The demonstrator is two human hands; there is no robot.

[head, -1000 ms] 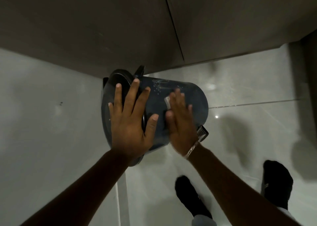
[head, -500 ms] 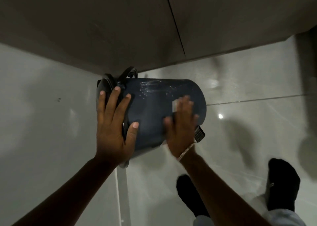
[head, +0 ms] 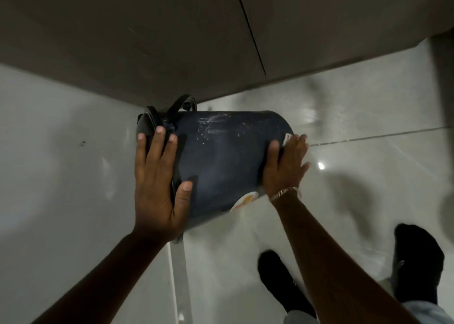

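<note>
A dark blue bin (head: 226, 161) is held on its side above the floor. Its black lid (head: 147, 124) points left and a black handle (head: 181, 105) sticks up at the lid end. White scuff marks streak its upper side, and a round white-and-orange sticker (head: 244, 200) shows near the base. My left hand (head: 157, 188) presses flat over the lid rim with straight, spread fingers and the thumb on the bin's body. My right hand (head: 285, 169), a bracelet at its wrist, lies against the base end with fingers reaching over the bottom edge.
A dark panelled wall (head: 172, 41) with a vertical seam rises behind the bin. Glossy pale floor tiles (head: 368, 102) spread to the right, and a white surface (head: 61, 164) fills the left. My two feet in black socks (head: 282, 279) (head: 417, 257) stand at the lower right.
My right hand slid from the middle of the bin's side to its base end. The bin turned further onto its side, bringing the round sticker into sight. My left hand stayed on the lid.
</note>
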